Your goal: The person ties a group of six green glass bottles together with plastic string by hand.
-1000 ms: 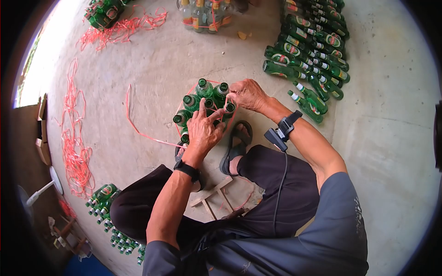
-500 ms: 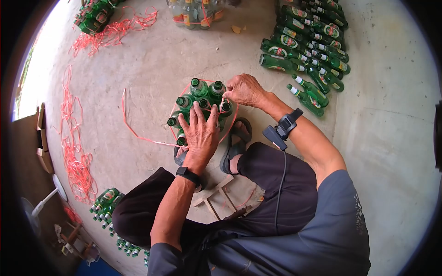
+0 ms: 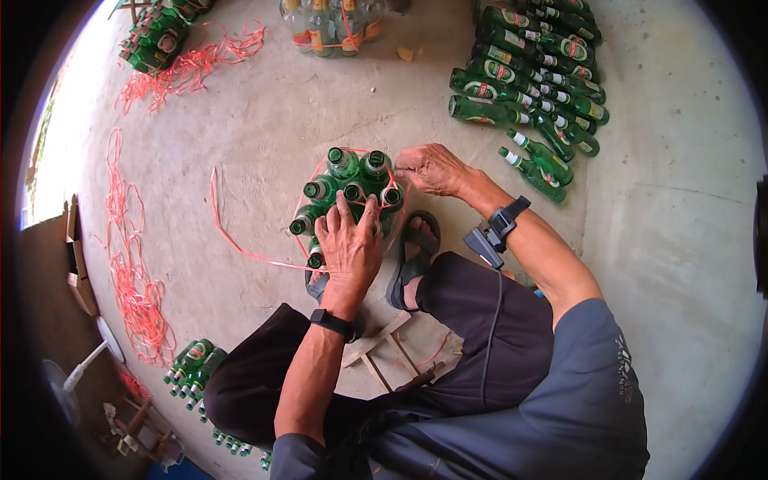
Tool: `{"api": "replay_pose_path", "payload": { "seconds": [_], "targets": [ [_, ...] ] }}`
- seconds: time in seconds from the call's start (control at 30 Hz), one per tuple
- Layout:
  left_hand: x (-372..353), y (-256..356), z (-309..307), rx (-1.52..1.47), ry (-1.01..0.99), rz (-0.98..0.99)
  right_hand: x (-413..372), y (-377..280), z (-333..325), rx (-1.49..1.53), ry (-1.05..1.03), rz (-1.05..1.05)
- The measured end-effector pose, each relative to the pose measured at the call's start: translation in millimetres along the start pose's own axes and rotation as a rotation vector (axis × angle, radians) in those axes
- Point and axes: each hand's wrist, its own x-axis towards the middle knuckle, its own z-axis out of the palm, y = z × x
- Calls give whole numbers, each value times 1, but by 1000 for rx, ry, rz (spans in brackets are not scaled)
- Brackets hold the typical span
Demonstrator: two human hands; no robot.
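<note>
Several green bottles [image 3: 342,163] stand upright in a tight group, with a pink plastic string [image 3: 320,170] running round them. My left hand [image 3: 350,244] lies over the near side of the group, its fingers spread on the bottle tops. Just right of the bottles, my right hand [image 3: 432,168] is closed, its thumb and fingers pinching the string beside the far right bottle. A loose length of string [image 3: 232,240] trails over the floor to the left of the group.
Many green bottles [image 3: 500,72] lie at the upper right. Tied clear bottles [image 3: 324,28] stand at the top, green ones [image 3: 156,40] at the upper left. Tangled pink string [image 3: 132,280] lies left. A wooden frame [image 3: 376,346] is between my legs.
My right hand has moved slightly right, away from the bottle necks, with the string. My left hand remains on the bottles, its fingers slightly shifted. The whole view has shifted a little.
</note>
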Motion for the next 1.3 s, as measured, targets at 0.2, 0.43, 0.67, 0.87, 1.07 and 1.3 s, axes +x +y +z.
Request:
{"api": "replay_pose_path", "payload": {
  "seconds": [0.2,0.43,0.67,0.87,1.07,1.3],
  "targets": [
    [0,-2,-6,-188,188,28,-4,5,31,339,7,230],
    [50,-20,-23,-175,-7,-145,1,18,47,587,-45,401],
    [70,-14,-7,-83,-32,131,18,19,60,628,-11,524],
    [69,-13,15,-142,31,7,19,16,62,597,-18,589],
    [70,-15,10,-192,102,54,17,23,67,693,-14,497],
    [82,-7,-16,-209,-102,-81,16,14,43,740,-145,447]
  ]
}}
